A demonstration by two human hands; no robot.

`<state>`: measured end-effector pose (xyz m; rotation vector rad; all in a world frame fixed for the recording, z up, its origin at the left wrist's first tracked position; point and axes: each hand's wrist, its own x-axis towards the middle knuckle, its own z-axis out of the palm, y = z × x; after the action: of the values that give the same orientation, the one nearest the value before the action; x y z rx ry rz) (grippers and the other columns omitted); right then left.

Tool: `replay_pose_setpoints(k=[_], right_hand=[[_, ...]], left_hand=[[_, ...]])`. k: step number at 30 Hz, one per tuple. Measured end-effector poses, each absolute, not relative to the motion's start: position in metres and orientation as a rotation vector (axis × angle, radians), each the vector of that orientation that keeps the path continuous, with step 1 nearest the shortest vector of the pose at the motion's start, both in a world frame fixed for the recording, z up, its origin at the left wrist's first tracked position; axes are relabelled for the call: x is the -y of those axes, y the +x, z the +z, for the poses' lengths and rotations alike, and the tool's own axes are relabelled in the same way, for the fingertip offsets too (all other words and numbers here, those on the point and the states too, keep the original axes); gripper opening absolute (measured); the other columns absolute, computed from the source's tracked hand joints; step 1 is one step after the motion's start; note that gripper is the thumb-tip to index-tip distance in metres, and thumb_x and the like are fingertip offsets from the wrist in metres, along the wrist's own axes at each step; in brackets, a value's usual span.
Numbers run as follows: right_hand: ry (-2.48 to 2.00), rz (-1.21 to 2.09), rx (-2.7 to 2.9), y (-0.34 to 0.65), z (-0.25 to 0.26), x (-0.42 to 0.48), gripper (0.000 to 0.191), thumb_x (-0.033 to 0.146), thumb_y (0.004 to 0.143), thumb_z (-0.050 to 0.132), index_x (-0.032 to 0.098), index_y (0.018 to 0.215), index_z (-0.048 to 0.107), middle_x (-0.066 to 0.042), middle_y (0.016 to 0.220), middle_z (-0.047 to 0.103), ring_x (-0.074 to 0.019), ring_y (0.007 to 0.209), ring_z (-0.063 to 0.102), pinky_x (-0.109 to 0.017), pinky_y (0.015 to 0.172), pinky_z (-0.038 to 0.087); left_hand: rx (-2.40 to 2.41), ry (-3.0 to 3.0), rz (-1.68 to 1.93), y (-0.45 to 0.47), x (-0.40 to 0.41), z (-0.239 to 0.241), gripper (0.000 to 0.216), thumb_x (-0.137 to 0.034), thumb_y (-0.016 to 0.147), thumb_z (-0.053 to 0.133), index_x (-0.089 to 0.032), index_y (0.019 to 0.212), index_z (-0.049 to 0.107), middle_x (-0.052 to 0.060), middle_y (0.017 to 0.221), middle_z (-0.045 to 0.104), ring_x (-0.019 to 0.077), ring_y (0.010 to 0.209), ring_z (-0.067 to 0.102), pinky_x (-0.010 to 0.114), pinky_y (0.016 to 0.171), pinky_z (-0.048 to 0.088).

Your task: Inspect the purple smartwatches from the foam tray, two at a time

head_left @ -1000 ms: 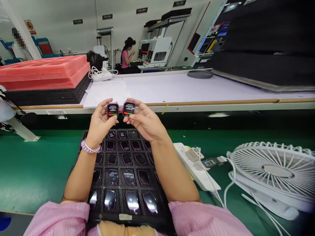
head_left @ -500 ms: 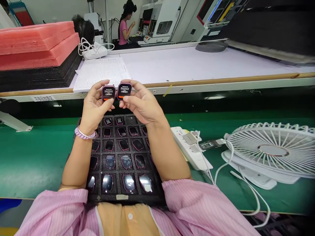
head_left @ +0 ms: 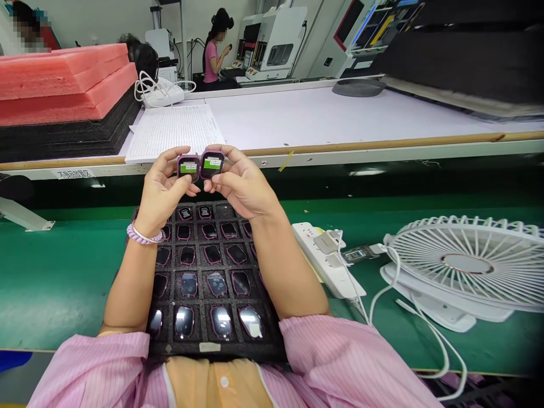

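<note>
Two smartwatches without straps are held up side by side over the far end of a black foam tray (head_left: 209, 347). My left hand (head_left: 164, 192) pinches the left smartwatch (head_left: 188, 168) between thumb and fingers. The right smartwatch (head_left: 212, 164) is gripped the same way by my right hand (head_left: 244, 181). Both lit screens show green and white blocks; the text is too small to read. Rows of similar watches lie in the tray's compartments below, mostly with dark screens. Two watches in the far row (head_left: 204, 212) have white lines on their screens. My forearms hide parts of the tray's sides.
To the right are a white power strip (head_left: 329, 260) with cables and a white fan (head_left: 463, 266). Beyond, a shelf (head_left: 272, 122) bears printed sheets (head_left: 172, 130), red foam blocks (head_left: 63, 79) and a black stack (head_left: 476, 62). Other people are in the background.
Both watch screens have switched from white text with an orange bar to green and white blocks. My hands still hold the two watches in nearly the same place; the view has shifted slightly.
</note>
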<state>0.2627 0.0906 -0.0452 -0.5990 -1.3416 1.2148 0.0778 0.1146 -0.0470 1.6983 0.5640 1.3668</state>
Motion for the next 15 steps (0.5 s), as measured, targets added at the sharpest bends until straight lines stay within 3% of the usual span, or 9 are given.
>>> replay_pose_setpoints(k=[6,15], right_hand=[[-0.577,1.209,1.294,0.262,-0.048,-0.095,0.052,0.034,0.076,0.081,0.021,0.119,0.056,0.000,0.093,0.060,-0.0113,0.065,0.059,-0.025,0.060,0.049],[-0.576,1.222,1.293,0.267,-0.040,-0.092,0.051,0.036,0.077,0.088,0.020,0.114,0.057,0.001,0.088,0.061,-0.0088,0.059,0.055,-0.022,0.054,0.046]], left_hand=[[-0.662,1.594,1.330,0.081,-0.101,-0.036,0.041,-0.018,0.085,0.063,-0.021,0.125,0.060,0.002,0.101,0.073,0.0100,0.063,0.072,0.021,0.063,0.063],[-0.688,1.584,1.258,0.082,-0.091,-0.017,0.041,-0.015,0.084,0.061,-0.018,0.126,0.061,0.001,0.094,0.074,0.0115,0.062,0.074,0.022,0.063,0.065]])
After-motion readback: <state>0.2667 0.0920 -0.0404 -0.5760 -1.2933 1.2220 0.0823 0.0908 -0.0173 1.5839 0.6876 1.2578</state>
